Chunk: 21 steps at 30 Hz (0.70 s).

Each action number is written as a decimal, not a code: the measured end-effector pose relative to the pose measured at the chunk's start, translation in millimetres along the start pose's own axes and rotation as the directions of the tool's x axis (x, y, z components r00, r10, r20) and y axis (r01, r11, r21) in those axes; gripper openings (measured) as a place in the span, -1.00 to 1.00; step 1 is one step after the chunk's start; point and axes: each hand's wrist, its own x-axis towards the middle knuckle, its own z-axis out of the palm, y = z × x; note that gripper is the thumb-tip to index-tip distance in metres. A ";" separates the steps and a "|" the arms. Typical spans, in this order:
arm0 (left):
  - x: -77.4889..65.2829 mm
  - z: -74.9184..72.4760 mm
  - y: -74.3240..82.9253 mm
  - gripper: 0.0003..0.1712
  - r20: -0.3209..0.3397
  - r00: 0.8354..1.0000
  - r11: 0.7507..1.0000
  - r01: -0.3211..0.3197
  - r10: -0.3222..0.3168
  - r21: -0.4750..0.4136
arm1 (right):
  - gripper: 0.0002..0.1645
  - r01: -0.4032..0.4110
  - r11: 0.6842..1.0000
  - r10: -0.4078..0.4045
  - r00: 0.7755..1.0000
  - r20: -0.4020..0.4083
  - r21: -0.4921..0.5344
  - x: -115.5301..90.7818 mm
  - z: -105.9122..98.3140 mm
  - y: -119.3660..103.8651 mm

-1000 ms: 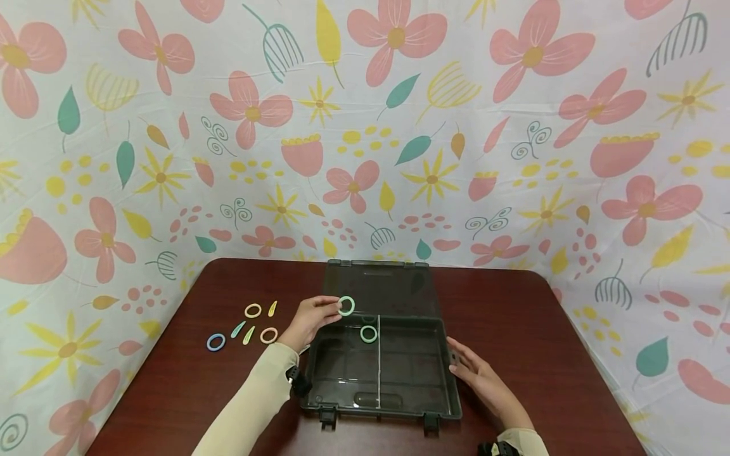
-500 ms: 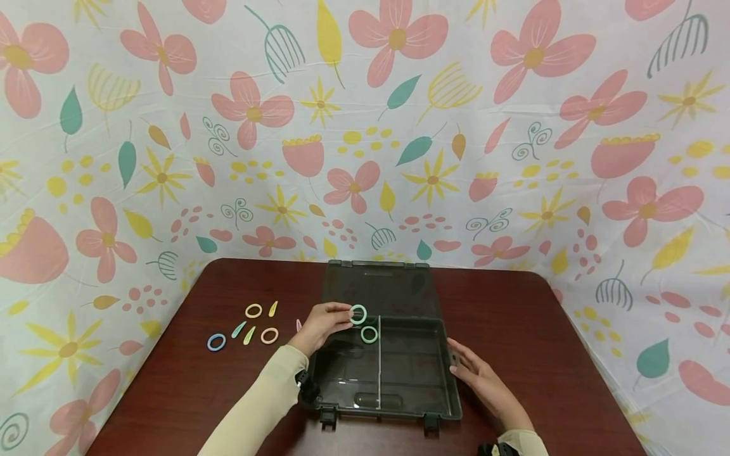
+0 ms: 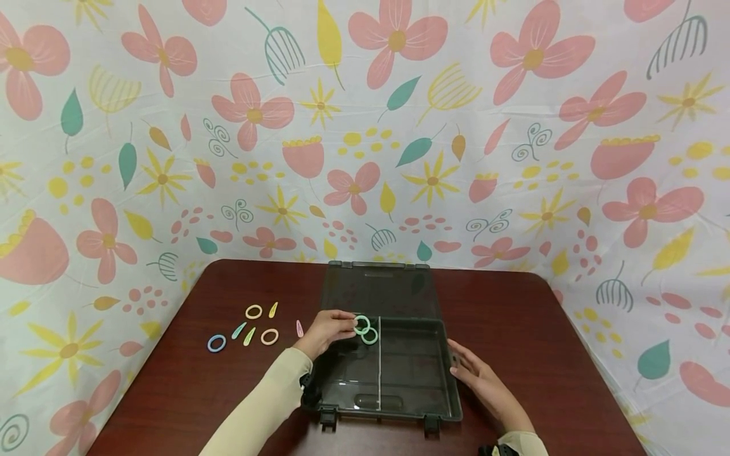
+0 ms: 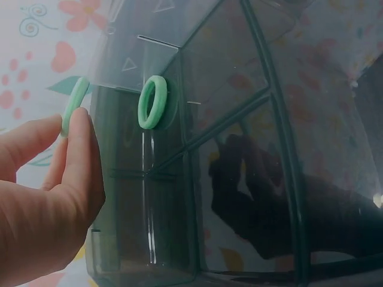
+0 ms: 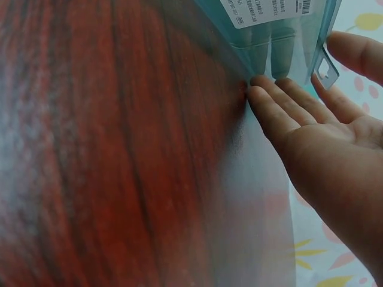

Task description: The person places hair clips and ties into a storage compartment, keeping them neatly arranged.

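Note:
My left hand (image 3: pixel 327 332) pinches a mint-green ring (image 4: pixel 75 103), which looks like a hair tie, between thumb and fingertips. It is over the left compartment of a dark see-through plastic box (image 3: pixel 419 367). A second green ring (image 4: pixel 152 102) lies inside that compartment, near its back and the white divider (image 3: pixel 379 373). In the head view the two rings overlap. My right hand (image 3: pixel 485 383) rests against the box's right wall, fingers extended along its side, beside a small tab (image 5: pixel 327 70). The box's lid (image 3: pixel 379 291) lies folded back behind it.
Left of the box on the brown table (image 3: pixel 165 405) lie a blue ring (image 3: pixel 217 343), a yellow ring (image 3: pixel 253 311), a peach ring (image 3: pixel 270 336), a pink snap hair clip (image 3: pixel 300 328) and several yellow and teal clips (image 3: pixel 239 330). Flowered cloth (image 3: pixel 365 158) hangs behind.
My left hand has moved right and toward me, bringing the held green ring down over the box's left compartment. The pink clip has come into view. My right hand stays put.

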 end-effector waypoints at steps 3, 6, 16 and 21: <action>1.5 1.2 -1.6 -0.68 -0.006 1.000 1.000 0.010 -0.010 0.005 | -0.25 0.000 1.000 0.000 1.000 0.003 0.003 0.3 -0.4 0.7; 2.7 2.5 -2.8 -0.69 -0.010 1.000 1.000 0.016 -0.016 0.008 | -0.25 -0.001 1.000 0.001 1.000 0.005 0.000 0.4 -0.7 1.1; 5.8 4.6 -6.2 -0.69 -0.007 0.999 0.999 0.037 -0.037 0.038 | -0.25 -0.004 1.000 0.004 1.000 -0.002 0.004 0.6 -0.7 1.3; 8.0 7.1 -6.9 -0.71 -0.021 0.998 0.997 0.054 -0.052 0.060 | -0.25 0.004 1.000 -0.004 1.000 0.002 0.004 1.1 -1.0 1.5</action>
